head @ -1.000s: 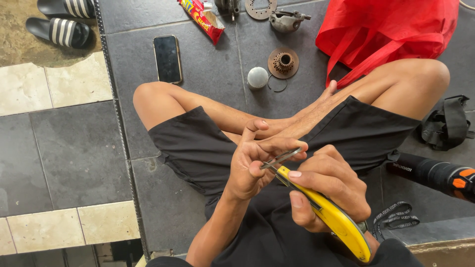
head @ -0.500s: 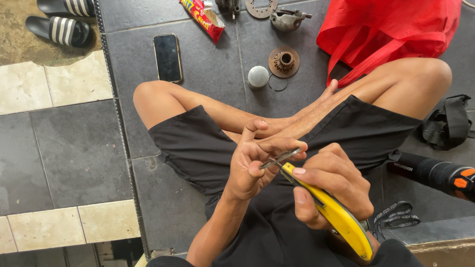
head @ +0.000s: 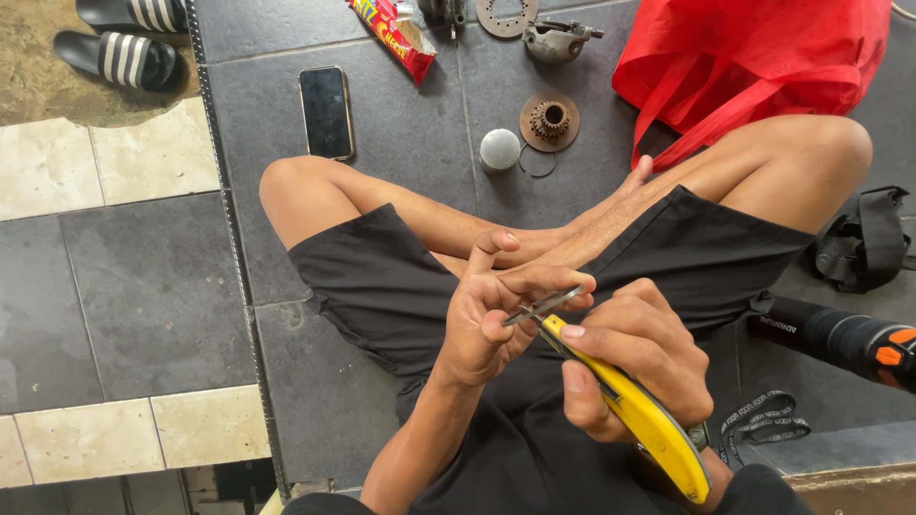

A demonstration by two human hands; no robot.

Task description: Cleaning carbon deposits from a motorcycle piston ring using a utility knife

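Gripping a yellow utility knife (head: 637, 412), right hand (head: 634, 358) meets left hand (head: 496, 310) fingers pinching its blade (head: 544, 305), above a phone (head: 326, 112).

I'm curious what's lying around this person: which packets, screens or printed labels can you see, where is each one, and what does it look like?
Snack packet: top centre on the dark tiles, long, red with yellow print, end torn open.
Phone: flat on the tiles beyond the left knee, black rectangle, screen dark.
Lanyard strap: lower right on the floor, black loop with small white print.
Power tool: right edge, black body with white lettering, orange part.
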